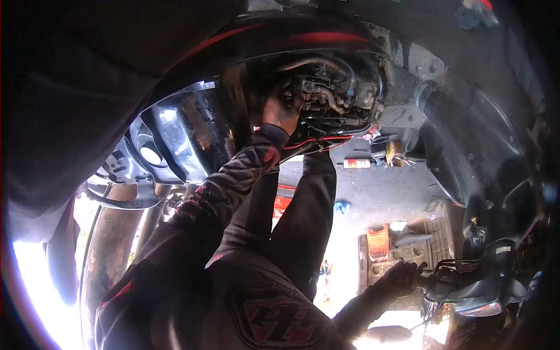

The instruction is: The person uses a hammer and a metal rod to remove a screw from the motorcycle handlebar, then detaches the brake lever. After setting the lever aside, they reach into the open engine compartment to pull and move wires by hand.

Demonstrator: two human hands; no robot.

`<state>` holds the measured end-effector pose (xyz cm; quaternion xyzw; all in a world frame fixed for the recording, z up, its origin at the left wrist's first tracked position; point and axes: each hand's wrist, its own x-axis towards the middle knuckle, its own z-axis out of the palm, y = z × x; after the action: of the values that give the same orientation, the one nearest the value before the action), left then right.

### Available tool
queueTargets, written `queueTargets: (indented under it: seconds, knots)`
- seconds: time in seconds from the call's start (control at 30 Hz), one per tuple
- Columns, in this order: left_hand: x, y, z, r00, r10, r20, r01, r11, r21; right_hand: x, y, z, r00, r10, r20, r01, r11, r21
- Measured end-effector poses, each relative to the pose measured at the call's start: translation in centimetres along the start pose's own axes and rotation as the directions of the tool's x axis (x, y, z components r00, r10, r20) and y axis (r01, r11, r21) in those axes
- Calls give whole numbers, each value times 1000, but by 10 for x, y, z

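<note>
My left hand (283, 112) reaches up into the opening of a motorbike's dark body, its fingers bent against the hoses and metal parts of the engine (326, 96). What lies between those fingertips is hidden in shadow. Lower right, my right hand (401, 278) is closed around the end of the handlebar (429, 273), beside the bike's front part (487, 291). A thin red cable (318, 140) runs below the engine parts.
On the grey floor (373, 192) lie a white and red can (356, 164) and a small box (395, 153). Farther down are an orange-red part (378, 242) and a tray (402, 256). Glossy dark panels (175, 140) stand at the left, near a brown post (111, 251).
</note>
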<state>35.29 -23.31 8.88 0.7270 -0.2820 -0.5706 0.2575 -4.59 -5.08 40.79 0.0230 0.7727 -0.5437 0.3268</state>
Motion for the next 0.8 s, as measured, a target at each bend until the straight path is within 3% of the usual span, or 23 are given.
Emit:
queueTargets:
  seconds: [0.03,0.07,0.1,0.17,0.2,0.23,0.27,0.37,0.47,0.53,0.6,0.67,0.7,0.73,0.8]
  knots:
    - [0,2,1,1000,-17,-9,16,1000,-21,2,1,-2,992,10,-123,-2,998,62]
    - [0,5,1,1000,-16,-9,16,1000,-20,8,2,-10,992,11,-122,-3,998,62]
    - [-1,8,2,1000,-2,-30,1,999,-50,13,2,-21,984,16,176,-32,996,89]
    - [-3,6,4,999,9,-50,-13,997,-79,12,0,-30,889,13,458,-68,992,103]
    - [0,2,5,999,31,-40,-35,994,-104,7,0,-28,968,-60,243,114,969,-217]
    - [1,-1,6,998,53,-31,-57,990,-131,3,0,-25,992,-129,13,114,823,-556]
    - [2,3,6,998,55,-32,-59,990,-132,4,0,-13,975,-147,-167,24,817,-577]
    - [1,19,7,998,-13,-54,9,996,-85,7,-3,5,939,-80,-336,-55,925,-376]
    - [7,20,6,995,70,-67,-67,996,57,9,-4,7,920,-63,-387,-54,957,-284]
    - [17,8,8,976,216,23,-216,976,37,8,-5,6,915,-51,-400,-41,975,-220]
    - [22,11,7,980,180,86,-188,976,106,8,-6,5,913,-38,-405,-14,992,-127]
    - [33,27,5,979,141,149,-167,970,177,11,-5,-2,920,41,-390,4,994,113]
    - [43,32,6,966,30,257,-94,966,241,11,-7,-8,925,142,-353,15,913,407]
    - [52,34,7,931,-88,353,-28,950,312,8,-5,-6,931,231,-284,61,667,742]
    - [67,33,12,922,-119,368,-25,931,363,-3,0,1,937,269,-222,167,212,963]
